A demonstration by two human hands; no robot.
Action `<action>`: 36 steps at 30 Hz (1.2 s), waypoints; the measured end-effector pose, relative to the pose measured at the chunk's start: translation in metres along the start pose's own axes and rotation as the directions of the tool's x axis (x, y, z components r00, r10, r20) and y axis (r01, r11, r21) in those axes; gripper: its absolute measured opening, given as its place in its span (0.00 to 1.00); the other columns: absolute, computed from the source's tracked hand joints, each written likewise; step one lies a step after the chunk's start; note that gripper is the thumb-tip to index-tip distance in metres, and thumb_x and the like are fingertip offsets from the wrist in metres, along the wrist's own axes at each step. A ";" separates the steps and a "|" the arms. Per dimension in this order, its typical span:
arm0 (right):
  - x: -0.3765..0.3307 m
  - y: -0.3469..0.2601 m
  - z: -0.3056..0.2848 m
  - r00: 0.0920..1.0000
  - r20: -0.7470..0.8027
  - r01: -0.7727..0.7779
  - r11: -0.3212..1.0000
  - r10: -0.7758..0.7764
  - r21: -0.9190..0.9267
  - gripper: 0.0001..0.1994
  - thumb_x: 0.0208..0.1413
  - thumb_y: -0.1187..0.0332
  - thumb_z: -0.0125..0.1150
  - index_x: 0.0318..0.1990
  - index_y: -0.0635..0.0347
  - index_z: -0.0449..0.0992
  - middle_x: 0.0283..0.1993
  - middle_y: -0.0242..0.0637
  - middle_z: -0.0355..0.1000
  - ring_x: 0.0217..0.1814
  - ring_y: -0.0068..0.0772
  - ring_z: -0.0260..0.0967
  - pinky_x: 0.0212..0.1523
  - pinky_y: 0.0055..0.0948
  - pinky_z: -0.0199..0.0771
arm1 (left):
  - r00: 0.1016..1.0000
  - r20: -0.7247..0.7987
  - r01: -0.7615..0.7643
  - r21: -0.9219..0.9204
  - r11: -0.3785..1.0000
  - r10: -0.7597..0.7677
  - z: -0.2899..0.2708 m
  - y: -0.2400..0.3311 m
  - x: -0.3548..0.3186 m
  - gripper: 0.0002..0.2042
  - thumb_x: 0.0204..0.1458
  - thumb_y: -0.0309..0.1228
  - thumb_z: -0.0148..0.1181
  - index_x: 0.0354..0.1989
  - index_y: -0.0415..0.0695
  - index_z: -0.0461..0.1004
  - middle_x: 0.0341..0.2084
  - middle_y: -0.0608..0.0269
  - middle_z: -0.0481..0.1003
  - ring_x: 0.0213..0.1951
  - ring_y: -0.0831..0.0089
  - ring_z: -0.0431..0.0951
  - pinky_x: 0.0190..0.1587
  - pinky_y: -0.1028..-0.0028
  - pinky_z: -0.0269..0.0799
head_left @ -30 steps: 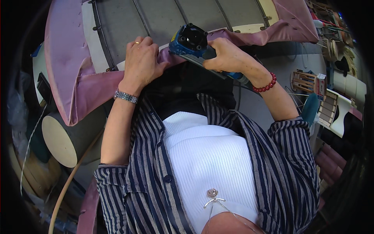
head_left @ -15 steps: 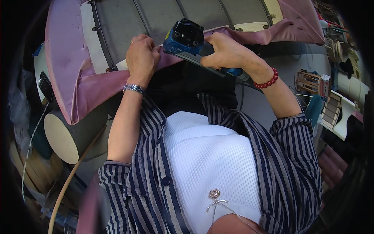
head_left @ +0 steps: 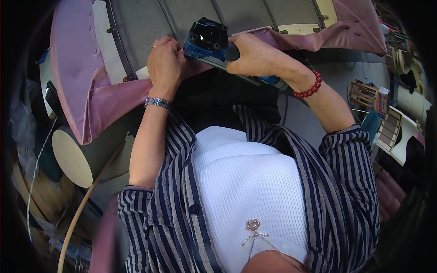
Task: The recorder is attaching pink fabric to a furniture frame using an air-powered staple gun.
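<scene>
A blue and black pneumatic staple gun (head_left: pixel 207 40) is gripped in my right hand (head_left: pixel 255 57), its head over the near edge of an upholstered frame. My left hand (head_left: pixel 165 66) is closed on the folded edge of the pink upholstery fabric (head_left: pixel 120 99), just left of the gun's head. That fabric wraps around the frame, with staples showing along its left and right sides. Inside the border lie a grey backing (head_left: pixel 141 27) and dark metal springs (head_left: pixel 117 41). The gun's nose and the fabric under my left fingers are hidden.
At the lower left stands a cylinder with a pale round end (head_left: pixel 73 157), next to a tan hose (head_left: pixel 88 193) and a twisted cord (head_left: pixel 37 168). On the right are a small wooden rack with a box (head_left: pixel 364 94) and a staple-strip-like slatted piece (head_left: pixel 389 129).
The staple gun and my right hand have shifted slightly left and away from me, closer to my left hand. My left hand still holds the fabric edge.
</scene>
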State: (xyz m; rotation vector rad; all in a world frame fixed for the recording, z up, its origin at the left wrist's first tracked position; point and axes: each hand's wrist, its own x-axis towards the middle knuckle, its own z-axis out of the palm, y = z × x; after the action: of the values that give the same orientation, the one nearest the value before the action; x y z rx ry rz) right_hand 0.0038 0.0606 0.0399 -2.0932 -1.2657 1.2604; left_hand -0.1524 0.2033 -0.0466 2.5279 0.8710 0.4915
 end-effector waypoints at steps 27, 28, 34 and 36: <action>0.049 0.008 0.041 0.633 -0.333 0.558 0.709 -0.699 -0.431 0.35 0.40 0.54 0.74 0.57 0.59 0.71 0.61 0.42 0.67 0.65 0.44 0.62 0.65 0.47 0.57 | 0.818 0.559 -0.339 0.274 0.900 0.138 -0.129 0.011 -0.022 0.12 0.37 0.28 0.70 0.30 0.39 0.74 0.26 0.58 0.74 0.38 0.56 0.75 0.44 0.61 0.68; 0.044 0.004 0.056 0.665 -0.206 0.649 0.692 -0.718 -0.316 0.35 0.39 0.56 0.75 0.57 0.59 0.71 0.61 0.42 0.66 0.66 0.44 0.61 0.66 0.47 0.57 | 0.804 0.588 -0.308 0.273 0.912 0.095 -0.128 0.008 -0.021 0.11 0.37 0.27 0.69 0.28 0.39 0.74 0.25 0.58 0.74 0.37 0.56 0.76 0.43 0.61 0.69; 0.068 0.014 0.083 0.666 -0.137 0.685 0.674 -0.733 -0.277 0.13 0.41 0.70 0.70 0.37 0.61 0.80 0.39 0.35 0.74 0.47 0.41 0.71 0.52 0.38 0.68 | 0.801 0.566 -0.291 0.084 0.953 0.195 -0.135 -0.005 -0.023 0.05 0.44 0.26 0.64 0.26 0.40 0.74 0.23 0.59 0.74 0.31 0.56 0.77 0.33 0.60 0.71; 0.080 0.019 0.082 0.640 -0.213 0.747 0.662 -0.739 -0.053 0.08 0.42 0.73 0.69 0.33 0.62 0.81 0.32 0.34 0.73 0.41 0.41 0.71 0.46 0.37 0.70 | 0.828 0.445 -0.362 -0.037 0.931 0.340 -0.131 -0.007 -0.020 0.06 0.45 0.28 0.64 0.25 0.40 0.73 0.23 0.58 0.73 0.30 0.56 0.77 0.31 0.60 0.71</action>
State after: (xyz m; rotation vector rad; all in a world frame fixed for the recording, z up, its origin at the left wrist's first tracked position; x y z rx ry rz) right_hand -0.0408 0.1095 -0.0557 -1.3397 -1.7134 0.6382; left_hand -0.2301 0.2303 0.0576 2.6919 0.2459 -0.0209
